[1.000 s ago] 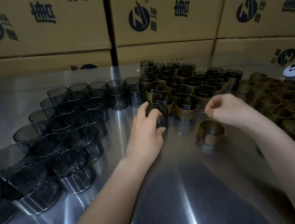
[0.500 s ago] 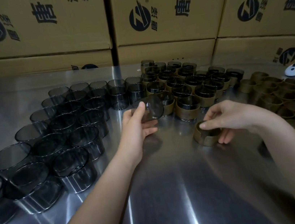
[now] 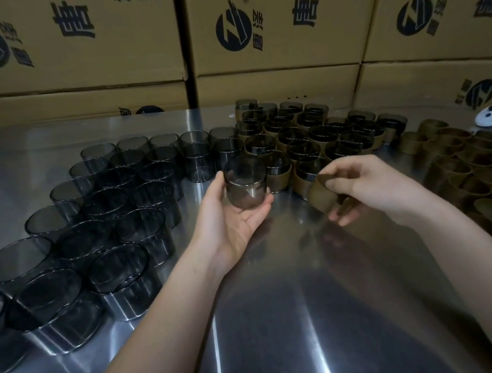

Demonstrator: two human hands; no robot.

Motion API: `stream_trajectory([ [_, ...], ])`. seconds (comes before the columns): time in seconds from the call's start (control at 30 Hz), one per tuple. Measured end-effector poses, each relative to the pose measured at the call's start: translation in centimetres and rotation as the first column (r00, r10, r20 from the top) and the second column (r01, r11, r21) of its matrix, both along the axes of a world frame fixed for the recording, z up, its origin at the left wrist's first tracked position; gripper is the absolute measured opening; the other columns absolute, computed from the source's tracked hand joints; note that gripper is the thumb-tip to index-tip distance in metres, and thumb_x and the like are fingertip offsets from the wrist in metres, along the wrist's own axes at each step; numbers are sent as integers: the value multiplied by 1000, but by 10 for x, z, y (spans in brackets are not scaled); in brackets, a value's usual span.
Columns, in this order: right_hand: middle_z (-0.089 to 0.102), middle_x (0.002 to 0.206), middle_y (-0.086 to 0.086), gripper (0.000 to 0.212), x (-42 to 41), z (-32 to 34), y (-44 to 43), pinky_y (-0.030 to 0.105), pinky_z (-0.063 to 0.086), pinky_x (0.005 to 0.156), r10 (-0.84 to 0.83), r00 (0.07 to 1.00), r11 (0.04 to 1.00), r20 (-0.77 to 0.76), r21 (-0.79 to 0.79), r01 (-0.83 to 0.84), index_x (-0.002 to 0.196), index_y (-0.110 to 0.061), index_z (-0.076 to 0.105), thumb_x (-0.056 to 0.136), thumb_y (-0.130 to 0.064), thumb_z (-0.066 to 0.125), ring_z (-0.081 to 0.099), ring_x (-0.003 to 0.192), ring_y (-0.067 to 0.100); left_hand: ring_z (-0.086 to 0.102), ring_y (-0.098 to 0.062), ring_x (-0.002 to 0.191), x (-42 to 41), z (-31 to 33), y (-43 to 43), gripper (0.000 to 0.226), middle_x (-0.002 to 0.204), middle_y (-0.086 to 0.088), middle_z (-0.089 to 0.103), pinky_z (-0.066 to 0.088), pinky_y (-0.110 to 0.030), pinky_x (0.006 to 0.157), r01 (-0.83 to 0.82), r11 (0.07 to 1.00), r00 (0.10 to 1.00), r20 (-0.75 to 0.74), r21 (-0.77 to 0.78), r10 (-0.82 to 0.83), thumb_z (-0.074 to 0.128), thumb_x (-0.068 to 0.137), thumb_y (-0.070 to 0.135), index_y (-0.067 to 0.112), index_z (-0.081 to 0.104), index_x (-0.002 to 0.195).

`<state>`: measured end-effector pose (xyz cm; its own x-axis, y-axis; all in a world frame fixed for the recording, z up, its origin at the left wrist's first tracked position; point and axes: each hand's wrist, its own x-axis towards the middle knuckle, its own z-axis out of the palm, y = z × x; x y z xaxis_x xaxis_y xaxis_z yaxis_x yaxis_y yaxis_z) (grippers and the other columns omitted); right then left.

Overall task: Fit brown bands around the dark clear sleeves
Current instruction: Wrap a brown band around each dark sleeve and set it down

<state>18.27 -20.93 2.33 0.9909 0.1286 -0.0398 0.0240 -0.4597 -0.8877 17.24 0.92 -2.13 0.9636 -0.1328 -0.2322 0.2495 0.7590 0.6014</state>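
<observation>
Lift-off is done for both parts. The left hand (image 3: 231,223) now grips a smoky dark clear plastic sleeve (image 3: 246,186) above the shiny steel table (image 3: 289,322). The right hand (image 3: 371,184) pinches a brown split band (image 3: 322,196) that lay flat half a second ago. The two are just apart, so wrapping looks next. Bare steel is open at six o'clock, but banded sleeves (image 3: 311,145) crowd twelve, unbanded sleeves (image 3: 114,204) nine and loose bands (image 3: 473,173) three.

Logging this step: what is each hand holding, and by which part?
The left hand holds a dark clear sleeve by its side wall. The right hand pinches a brown band at its upper edge.
</observation>
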Motion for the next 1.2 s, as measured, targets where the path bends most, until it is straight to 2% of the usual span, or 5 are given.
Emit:
stream_trajectory([
  [0.37, 69, 91, 9, 17, -1, -8, 17, 22, 53, 56, -56, 992, 949, 109, 315, 19, 105, -15, 71, 97, -8, 57, 64, 66, 8, 68, -33, 111, 0, -2, -7, 39, 126, -15, 67, 55, -48, 95, 66, 988, 995, 69, 137, -76, 61, 97, 25, 16, 59, 135],
  [0.57, 70, 83, 2, 21, -2, -15, 28, 21, 52, 57, -103, 985, 905, 141, 424, 34, 106, -20, 72, 99, -11, 54, 63, 70, 8, 67, -27, 116, -6, -1, -11, 56, 128, -13, 67, 56, -38, 95, 114, 963, 975, 157, 243, -155, 62, 88, 38, 14, 55, 138],
  [0.87, 61, 107, -2, 24, -8, -24, 39, 27, 51, 45, -111, 900, 982, 423, 184, 34, 107, -32, 71, 99, -20, 52, 66, 61, 21, 59, -21, 126, -11, -6, -17, 68, 141, -10, 55, 44, -40, 111, 184, 902, 906, 288, 391, -310, 64, 86, 37, 21, 40, 148],
  [1.1, 66, 102, -3, 25, -12, -24, 39, 20, 48, 44, -46, 876, 996, 480, 92, 2, 105, -36, 69, 101, -23, 48, 64, 58, 11, 57, -26, 129, -14, -7, -20, 110, 145, -16, 50, 36, -46, 116, 218, 906, 874, 340, 364, -347, 92, 60, 35, 22, 33, 151],
  [1.2, 67, 96, -15, 26, -13, -25, 41, 19, 50, 50, 2, 862, 1000, 507, 21, -15, 103, -40, 67, 101, -23, 47, 65, 67, 4, 59, -25, 126, -14, -8, -21, 102, 140, -14, 55, 38, -45, 115, 216, 908, 873, 346, 360, -345, 90, 67, 28, 20, 32, 151],
])
